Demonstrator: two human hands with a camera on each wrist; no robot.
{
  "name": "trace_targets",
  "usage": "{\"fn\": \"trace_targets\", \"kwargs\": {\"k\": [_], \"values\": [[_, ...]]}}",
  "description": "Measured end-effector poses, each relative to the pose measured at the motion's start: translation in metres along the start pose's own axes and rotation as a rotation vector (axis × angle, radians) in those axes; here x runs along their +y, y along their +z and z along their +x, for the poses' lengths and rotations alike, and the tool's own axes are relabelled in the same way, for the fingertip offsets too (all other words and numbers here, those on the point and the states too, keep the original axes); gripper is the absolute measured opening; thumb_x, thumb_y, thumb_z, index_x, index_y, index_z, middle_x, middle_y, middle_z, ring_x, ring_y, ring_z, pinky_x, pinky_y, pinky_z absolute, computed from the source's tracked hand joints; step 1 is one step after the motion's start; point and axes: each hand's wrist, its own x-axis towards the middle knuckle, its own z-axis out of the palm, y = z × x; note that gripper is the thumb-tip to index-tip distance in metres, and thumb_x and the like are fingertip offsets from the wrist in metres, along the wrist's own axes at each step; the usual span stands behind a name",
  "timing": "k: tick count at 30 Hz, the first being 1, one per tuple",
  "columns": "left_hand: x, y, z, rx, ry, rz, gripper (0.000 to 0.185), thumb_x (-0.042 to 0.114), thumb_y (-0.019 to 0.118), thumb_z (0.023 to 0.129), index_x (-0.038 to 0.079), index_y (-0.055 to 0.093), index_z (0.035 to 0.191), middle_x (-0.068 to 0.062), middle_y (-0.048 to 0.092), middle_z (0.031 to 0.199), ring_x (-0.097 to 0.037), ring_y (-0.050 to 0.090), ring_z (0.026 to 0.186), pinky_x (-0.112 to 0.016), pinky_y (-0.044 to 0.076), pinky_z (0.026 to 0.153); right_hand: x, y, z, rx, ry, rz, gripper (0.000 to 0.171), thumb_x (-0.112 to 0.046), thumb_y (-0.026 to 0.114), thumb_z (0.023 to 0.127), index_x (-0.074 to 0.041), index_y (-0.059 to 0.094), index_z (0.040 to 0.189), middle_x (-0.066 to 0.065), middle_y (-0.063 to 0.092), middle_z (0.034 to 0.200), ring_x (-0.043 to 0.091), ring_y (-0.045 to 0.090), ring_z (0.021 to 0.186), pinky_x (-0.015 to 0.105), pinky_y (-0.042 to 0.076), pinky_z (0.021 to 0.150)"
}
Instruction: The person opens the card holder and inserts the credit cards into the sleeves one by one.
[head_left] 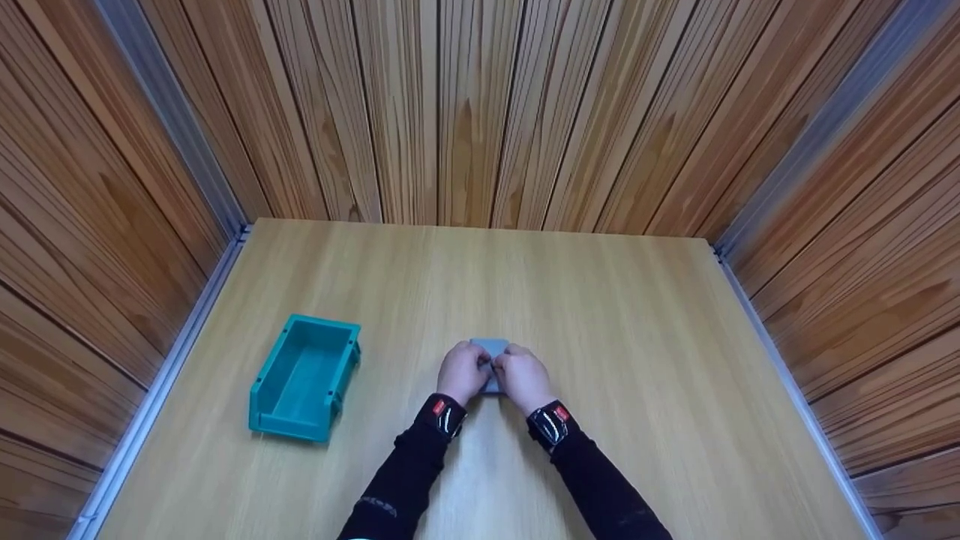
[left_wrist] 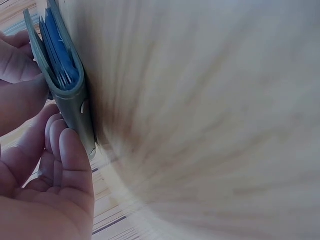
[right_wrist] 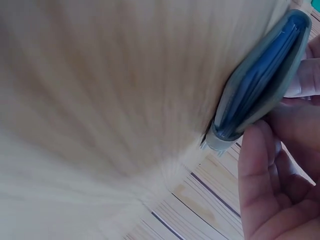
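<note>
A small grey-green card holder [head_left: 491,346] lies on the table between both hands. In the left wrist view, its folded cover [left_wrist: 76,109] shows metal studs on the spine and blue sleeves inside. The right wrist view looks into its end, where the cover bows apart around the blue sleeves [right_wrist: 257,70]. My left hand [head_left: 460,372] has its fingers curled at the left side of the holder and pinches its upper cover. From the right, my right hand [head_left: 525,378] pinches the same cover, its fingertips meeting the left hand's near the middle.
An upright teal plastic bin [head_left: 304,379] stands on the table to the left of the hands. Wooden plank walls [head_left: 480,112] enclose the back and both sides of the light wood table [head_left: 637,360], with metal rails [head_left: 161,405] along its side edges.
</note>
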Motion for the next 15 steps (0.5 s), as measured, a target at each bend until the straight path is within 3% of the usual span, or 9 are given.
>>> {"fn": "trace_targets", "kwargs": {"k": [7, 15], "values": [[0.0007, -0.0002, 0.0008, -0.009, -0.011, -0.001, 0.012, 0.005, 0.081, 0.075, 0.002, 0.073, 0.084, -0.009, 0.063, 0.080, -0.025, 0.058, 0.076, -0.038, 0.046, 0.069, 0.0009, 0.0024, -0.0026, 0.014, -0.014, 0.023, 0.002, 0.000, 0.076, 0.078, -0.002, 0.074, 0.079, 0.007, 0.060, 0.079, 0.026, 0.062, 0.069, 0.039, 0.052, 0.060], [0.0005, -0.0003, 0.0009, -0.024, -0.034, -0.006, 0.012, 0.007, 0.080, 0.076, 0.002, 0.074, 0.085, -0.008, 0.063, 0.081, -0.024, 0.058, 0.077, -0.039, 0.046, 0.071, -0.0017, -0.0020, -0.0016, -0.037, 0.047, 0.072, 0.005, -0.003, 0.073, 0.084, 0.000, 0.074, 0.080, 0.008, 0.063, 0.082, 0.027, 0.063, 0.073, 0.039, 0.053, 0.066]]}}
